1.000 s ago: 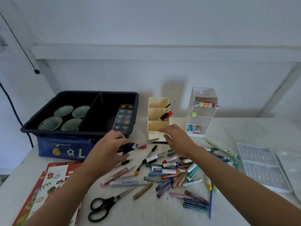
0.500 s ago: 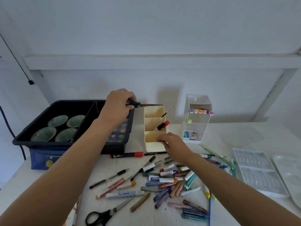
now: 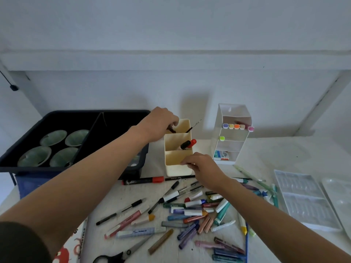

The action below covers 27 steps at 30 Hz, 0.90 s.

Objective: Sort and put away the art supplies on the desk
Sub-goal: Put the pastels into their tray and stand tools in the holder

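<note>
Cream in colour, the organiser (image 3: 177, 168) stands at the back of the tabletop (image 3: 275, 154). The left hand (image 3: 159, 126) is over its rear compartment, grip clamped on a dark pen (image 3: 171, 129) whose tip dips inside. The right hand (image 3: 203, 168) holds the front rim, steadying it. This looks like the drop-in step. Next the pen needs releasing, then another picked from the loose markers (image 3: 190, 211) nearby.

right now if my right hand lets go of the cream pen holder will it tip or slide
Probably light: the cream pen holder looks like thin plastic holding only a brush and two markers. It could slide or rock while the left hand puts a dark tool into the back compartment. The right hand on its front rim likely steadies it.
</note>
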Tool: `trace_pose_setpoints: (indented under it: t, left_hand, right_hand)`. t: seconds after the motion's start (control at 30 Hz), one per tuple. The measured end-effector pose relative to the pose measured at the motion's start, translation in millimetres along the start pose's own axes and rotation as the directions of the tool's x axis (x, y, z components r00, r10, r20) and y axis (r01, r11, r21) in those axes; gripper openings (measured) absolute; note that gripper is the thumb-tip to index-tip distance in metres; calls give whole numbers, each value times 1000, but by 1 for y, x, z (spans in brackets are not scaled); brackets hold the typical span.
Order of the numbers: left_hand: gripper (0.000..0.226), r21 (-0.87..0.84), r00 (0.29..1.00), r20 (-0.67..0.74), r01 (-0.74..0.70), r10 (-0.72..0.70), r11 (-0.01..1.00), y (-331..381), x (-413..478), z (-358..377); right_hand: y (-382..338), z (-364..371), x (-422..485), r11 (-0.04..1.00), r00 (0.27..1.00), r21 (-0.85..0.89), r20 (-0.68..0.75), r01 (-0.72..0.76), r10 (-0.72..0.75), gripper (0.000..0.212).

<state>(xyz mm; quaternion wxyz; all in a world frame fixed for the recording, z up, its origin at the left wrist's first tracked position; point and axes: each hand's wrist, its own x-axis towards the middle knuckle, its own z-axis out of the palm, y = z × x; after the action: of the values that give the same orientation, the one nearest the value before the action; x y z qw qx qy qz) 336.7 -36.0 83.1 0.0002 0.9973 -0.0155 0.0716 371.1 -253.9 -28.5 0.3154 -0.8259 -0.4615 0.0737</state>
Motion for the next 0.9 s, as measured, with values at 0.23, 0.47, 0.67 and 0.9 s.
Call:
trace_pose_setpoints:
  t: [0.23,0.47,0.67,0.9]
  left_hand:
    - [69,-114,994,61,-79,87,990,-3,-11,10]
    - [32,-391,992,-121,-75,29,917,-3,-55,1]
    - [13,-555,943,-261,29,-208,831,26,-109,12]
    - [18,-597,972,62,219,-227,772,72,-167,64]
  right_hand:
    - [1,1,-1,1000,1000,-5,-11,-3,3,32]
    - [-1,3,-6,1000,997,2,-75,25,-25,29]
    - [-5,8,-25,971,956,236,-292,31,40,31]
    - [-4,6,-52,963,931,268,-359,36,65,29]
